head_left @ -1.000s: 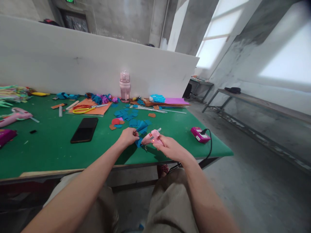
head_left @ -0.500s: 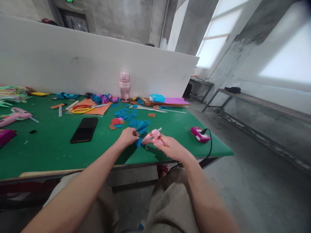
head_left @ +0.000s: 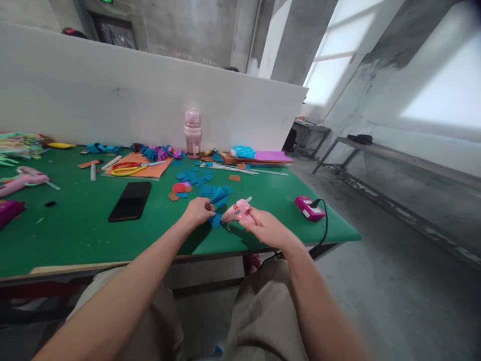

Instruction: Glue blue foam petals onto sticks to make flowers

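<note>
My right hand (head_left: 267, 228) is wrapped round the grip of a pink hot glue gun (head_left: 237, 211), its nozzle pointing left. A clear glue stick (head_left: 248, 199) juts from the gun's back. The nozzle is close to a blue paper piece (head_left: 215, 220); whether they touch I cannot tell. My left hand (head_left: 199, 211) is closed, fingertips pinching the blue paper, whose gripped part is hidden. Behind both hands lie more cut blue pieces (head_left: 193, 176), with red and brown pieces (head_left: 179, 188) to their left.
A black phone (head_left: 130, 201) lies to the left. Red and yellow-handled scissors (head_left: 131, 168) rest on orange sheets (head_left: 160, 171). A pink bottle (head_left: 193, 134) stands by the white board (head_left: 150, 90). At the right is a purple power box (head_left: 309, 208) with a black cable. Another glue gun (head_left: 28, 179) lies far left.
My right hand and the glue gun have shifted slightly to the right, the nozzle a little farther from my left hand. My left hand has barely moved.
</note>
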`<state>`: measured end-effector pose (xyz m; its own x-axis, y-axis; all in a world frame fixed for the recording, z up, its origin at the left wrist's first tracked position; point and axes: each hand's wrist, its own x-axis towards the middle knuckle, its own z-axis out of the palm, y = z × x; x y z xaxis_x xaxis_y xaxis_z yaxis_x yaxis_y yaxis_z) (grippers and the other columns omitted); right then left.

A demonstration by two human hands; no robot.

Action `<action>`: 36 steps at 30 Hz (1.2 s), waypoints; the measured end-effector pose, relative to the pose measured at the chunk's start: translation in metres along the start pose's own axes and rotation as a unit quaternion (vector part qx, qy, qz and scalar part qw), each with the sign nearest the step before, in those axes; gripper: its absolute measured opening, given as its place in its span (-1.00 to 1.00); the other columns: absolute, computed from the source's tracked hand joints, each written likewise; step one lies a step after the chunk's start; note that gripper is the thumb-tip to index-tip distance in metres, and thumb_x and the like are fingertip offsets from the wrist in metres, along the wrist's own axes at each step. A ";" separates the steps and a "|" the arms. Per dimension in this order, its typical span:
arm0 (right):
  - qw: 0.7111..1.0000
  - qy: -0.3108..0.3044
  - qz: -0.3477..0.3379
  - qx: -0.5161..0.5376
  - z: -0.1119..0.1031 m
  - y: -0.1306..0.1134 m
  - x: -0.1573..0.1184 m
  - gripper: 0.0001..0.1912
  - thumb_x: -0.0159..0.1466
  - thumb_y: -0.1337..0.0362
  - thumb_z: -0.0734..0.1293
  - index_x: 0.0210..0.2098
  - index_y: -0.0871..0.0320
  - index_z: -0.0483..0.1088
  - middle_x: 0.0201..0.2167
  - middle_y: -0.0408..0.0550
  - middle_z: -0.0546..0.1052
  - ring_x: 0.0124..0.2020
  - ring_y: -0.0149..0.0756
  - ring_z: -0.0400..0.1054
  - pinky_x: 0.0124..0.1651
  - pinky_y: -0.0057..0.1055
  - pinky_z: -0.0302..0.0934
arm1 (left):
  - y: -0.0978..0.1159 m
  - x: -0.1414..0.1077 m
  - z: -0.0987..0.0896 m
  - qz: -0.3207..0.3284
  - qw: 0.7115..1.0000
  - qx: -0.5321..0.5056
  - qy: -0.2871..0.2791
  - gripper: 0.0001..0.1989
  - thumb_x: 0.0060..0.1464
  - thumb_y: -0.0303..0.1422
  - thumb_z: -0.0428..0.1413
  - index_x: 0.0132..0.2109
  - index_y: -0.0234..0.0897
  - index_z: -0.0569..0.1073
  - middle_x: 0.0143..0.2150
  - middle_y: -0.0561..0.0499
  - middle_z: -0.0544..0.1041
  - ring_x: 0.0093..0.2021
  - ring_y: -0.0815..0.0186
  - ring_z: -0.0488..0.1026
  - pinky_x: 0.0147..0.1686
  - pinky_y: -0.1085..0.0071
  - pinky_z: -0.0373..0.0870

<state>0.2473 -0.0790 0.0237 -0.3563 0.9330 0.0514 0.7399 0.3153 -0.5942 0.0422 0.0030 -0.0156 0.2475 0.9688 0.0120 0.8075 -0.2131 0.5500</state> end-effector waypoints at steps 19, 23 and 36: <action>1.000 0.013 0.005 -0.005 0.000 0.004 0.000 -0.69 0.24 0.20 0.16 -0.07 0.18 0.31 -0.32 -0.03 0.48 -0.33 -0.29 0.32 -0.25 -0.43 0.09 | -0.001 0.001 0.001 0.001 1.000 0.002 -0.003 -0.94 -0.19 -0.42 0.12 -0.46 -0.32 0.46 -0.50 0.04 0.49 -0.45 0.34 0.39 -0.50 0.50 0.17; 1.000 0.015 0.008 -0.005 0.000 0.003 0.000 -0.69 0.24 0.21 0.17 -0.07 0.18 0.31 -0.31 -0.02 0.49 -0.32 -0.29 0.33 -0.25 -0.44 0.09 | -0.002 0.001 0.001 0.002 1.000 0.002 -0.003 -0.93 -0.20 -0.42 0.12 -0.46 -0.33 0.46 -0.50 0.04 0.48 -0.45 0.34 0.39 -0.50 0.49 0.18; 0.999 0.035 0.009 0.015 0.002 0.001 0.000 -0.71 0.23 0.21 0.17 -0.08 0.13 0.33 -0.40 -0.08 0.48 -0.37 -0.31 0.33 -0.29 -0.45 0.12 | -0.001 0.001 0.000 0.006 1.000 0.004 0.000 -0.94 -0.21 -0.43 0.11 -0.48 -0.32 0.46 -0.50 0.04 0.49 -0.44 0.33 0.40 -0.50 0.49 0.17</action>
<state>0.2467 -0.0790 0.0214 -0.3018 0.9484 0.0968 0.7273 0.2947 -0.6198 0.0417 0.0041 -0.0164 0.2573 0.9662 0.0184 0.8086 -0.2257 0.5434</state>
